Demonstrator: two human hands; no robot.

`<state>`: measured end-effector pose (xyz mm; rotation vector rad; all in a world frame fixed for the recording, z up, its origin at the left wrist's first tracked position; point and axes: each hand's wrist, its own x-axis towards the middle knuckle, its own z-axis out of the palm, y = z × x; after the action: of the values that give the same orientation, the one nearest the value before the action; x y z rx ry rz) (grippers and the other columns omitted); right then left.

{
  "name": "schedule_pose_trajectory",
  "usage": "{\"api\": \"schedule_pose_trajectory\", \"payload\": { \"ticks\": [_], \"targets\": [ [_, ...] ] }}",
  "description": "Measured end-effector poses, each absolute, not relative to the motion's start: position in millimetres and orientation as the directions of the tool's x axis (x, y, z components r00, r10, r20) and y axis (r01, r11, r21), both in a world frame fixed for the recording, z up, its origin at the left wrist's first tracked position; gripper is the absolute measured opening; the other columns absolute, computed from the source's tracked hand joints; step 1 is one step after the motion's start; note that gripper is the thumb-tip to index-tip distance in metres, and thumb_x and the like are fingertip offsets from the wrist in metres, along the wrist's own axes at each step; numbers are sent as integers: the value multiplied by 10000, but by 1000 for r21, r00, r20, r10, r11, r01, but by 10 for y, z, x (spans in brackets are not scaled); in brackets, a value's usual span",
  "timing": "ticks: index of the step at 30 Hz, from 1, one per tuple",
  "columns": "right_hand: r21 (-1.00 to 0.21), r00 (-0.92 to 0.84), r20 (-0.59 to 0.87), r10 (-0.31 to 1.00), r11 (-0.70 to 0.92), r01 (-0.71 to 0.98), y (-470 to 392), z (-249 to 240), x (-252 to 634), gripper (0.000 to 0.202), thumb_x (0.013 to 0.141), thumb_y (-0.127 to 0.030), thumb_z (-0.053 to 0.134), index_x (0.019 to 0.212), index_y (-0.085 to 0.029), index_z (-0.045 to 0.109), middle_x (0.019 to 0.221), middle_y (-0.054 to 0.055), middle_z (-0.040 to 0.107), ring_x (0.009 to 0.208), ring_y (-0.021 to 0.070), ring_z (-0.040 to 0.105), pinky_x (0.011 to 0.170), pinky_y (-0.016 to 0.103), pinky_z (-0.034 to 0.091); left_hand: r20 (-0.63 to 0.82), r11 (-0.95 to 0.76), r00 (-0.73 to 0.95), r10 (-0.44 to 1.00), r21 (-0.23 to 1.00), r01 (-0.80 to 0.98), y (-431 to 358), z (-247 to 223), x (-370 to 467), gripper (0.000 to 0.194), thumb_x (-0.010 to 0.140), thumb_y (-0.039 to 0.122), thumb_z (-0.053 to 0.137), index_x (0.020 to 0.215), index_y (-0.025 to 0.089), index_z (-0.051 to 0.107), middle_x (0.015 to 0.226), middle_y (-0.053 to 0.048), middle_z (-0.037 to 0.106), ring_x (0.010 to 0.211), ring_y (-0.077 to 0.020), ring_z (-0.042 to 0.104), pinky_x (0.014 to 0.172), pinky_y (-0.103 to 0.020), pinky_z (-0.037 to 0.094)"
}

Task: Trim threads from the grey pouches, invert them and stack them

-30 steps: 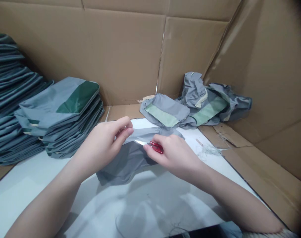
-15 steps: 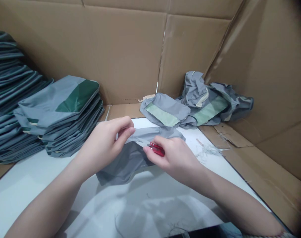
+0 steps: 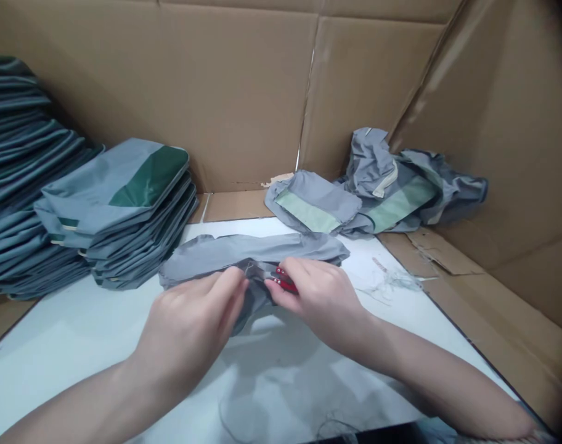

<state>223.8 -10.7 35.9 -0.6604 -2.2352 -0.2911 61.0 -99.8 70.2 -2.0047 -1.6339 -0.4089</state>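
Observation:
A grey fabric piece (image 3: 207, 253) lies across the white table, its near part gathered up between my hands. My left hand (image 3: 195, 327) is closed, thumb and fingers pinching the edge of this fabric; a thin thread seems to show by the fingertips. In my right hand (image 3: 322, 296) is a pair of red thread snips (image 3: 286, 279), gripped between thumb and fingers. Their blades point left at the raised fabric, close to the left fingertips. Whether the blades touch the thread is too small to tell.
Folded grey and green fabric bags (image 3: 124, 197) are stacked at left, beside a taller stack (image 3: 26, 185). Crumpled grey-green pieces (image 3: 382, 191) lie at the back right. Loose thread clippings (image 3: 394, 277) sit near the right table edge. Cardboard walls (image 3: 235, 92) enclose the back and right.
My left hand has moved down and now pinches the fabric edge, drawing it up in the middle. The snips have tilted slightly, still in my right hand near the fabric.

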Motion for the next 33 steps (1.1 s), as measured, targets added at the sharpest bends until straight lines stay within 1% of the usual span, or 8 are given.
{"api": "schedule_pose_trajectory", "payload": {
  "ticks": [11, 14, 17, 21, 23, 25, 28, 33],
  "targets": [
    [208, -596, 787, 161, 840, 502, 13, 317, 2175, 317, 893, -291, 418, 609, -160, 466, 501, -13, 456, 481, 111, 402, 525, 260, 245, 638, -162, 353, 685, -338, 927, -976, 550, 737, 90, 793, 153, 487, 735, 190, 545, 674, 26, 652, 601, -109, 585, 586, -240, 396],
    [221, -602, 790, 119, 860, 460, 55, 299, 2198, 297, 883, -296, 441, 628, -152, 487, 517, -12, 467, 503, 107, 411, 541, 254, 256, 563, -336, 454, 691, -305, 891, -1034, 506, 784, 182, 819, 173, 443, 662, 192, 532, 637, 17, 621, 581, -107, 561, 566, -243, 399],
    [231, -617, 781, 93, 876, 423, 92, 280, 2214, 279, 874, -324, 454, 673, -142, 520, 539, -6, 484, 530, 110, 427, 548, 254, 266, 486, -522, 564, 667, -236, 820, -1085, 512, 735, 340, 858, 359, 376, 588, 199, 507, 564, 12, 561, 543, -109, 507, 534, -249, 381],
    [243, -621, 779, 87, 871, 427, 112, 273, 2184, 293, 868, -324, 462, 643, -143, 515, 520, -8, 476, 514, 110, 423, 537, 251, 267, 634, -191, 307, 709, -247, 950, -981, 640, 460, 248, 808, 336, 501, 993, 176, 541, 946, -73, 597, 880, -192, 533, 770, -315, 406],
    [242, -609, 789, 83, 869, 432, 117, 274, 2145, 304, 869, -324, 461, 632, -140, 510, 514, -9, 478, 500, 106, 423, 532, 246, 268, 575, -63, 149, 805, -167, 984, -863, 704, 318, 251, 829, 309, 454, 1033, 179, 518, 976, -74, 582, 915, -203, 513, 781, -327, 389],
    [234, -601, 794, 87, 869, 435, 122, 275, 2100, 309, 871, -332, 457, 636, -137, 510, 520, -6, 489, 500, 107, 436, 532, 245, 272, 467, -52, 68, 882, -47, 998, -754, 742, 237, 218, 857, 308, 372, 910, 189, 547, 882, -41, 589, 840, -174, 511, 723, -298, 372],
    [202, -586, 802, 116, 870, 450, 125, 280, 2053, 316, 877, -336, 449, 640, -135, 505, 527, -2, 500, 506, 105, 459, 530, 245, 273, 385, -73, 23, 923, 116, 991, -674, 772, 233, 263, 865, 311, 335, 757, 191, 543, 748, -3, 577, 735, -133, 493, 668, -260, 341],
    [192, -540, 833, 121, 853, 486, 113, 280, 2049, 314, 881, -328, 442, 649, -127, 509, 508, 0, 500, 485, 95, 468, 515, 239, 270, 284, -101, -2, 959, 349, 932, -688, 834, 274, 302, 850, 349, 347, 719, 185, 564, 738, -3, 609, 697, -118, 525, 603, -207, 351]
  ]
}}
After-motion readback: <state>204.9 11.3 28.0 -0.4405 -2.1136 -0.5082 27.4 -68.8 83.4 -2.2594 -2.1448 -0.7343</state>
